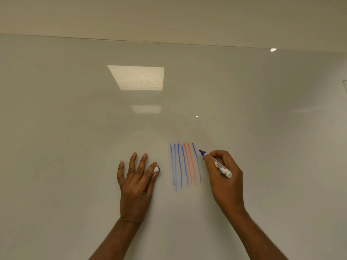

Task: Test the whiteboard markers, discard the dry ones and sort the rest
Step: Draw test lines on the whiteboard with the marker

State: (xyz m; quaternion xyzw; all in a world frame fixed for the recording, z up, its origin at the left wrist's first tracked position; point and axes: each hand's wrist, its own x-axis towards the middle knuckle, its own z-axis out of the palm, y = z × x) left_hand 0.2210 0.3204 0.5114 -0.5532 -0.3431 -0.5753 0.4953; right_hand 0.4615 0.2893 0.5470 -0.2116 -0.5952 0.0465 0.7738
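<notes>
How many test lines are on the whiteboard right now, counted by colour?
Blue lines: 5
Red lines: 2
Total: 7

Whiteboard: one. Blue marker, uncapped: one. Marker cap: one. Blue strokes: five. Red strokes: two, making seven strokes in all. Hands: two, left hand and right hand. Reflected ceiling panels: two
</notes>
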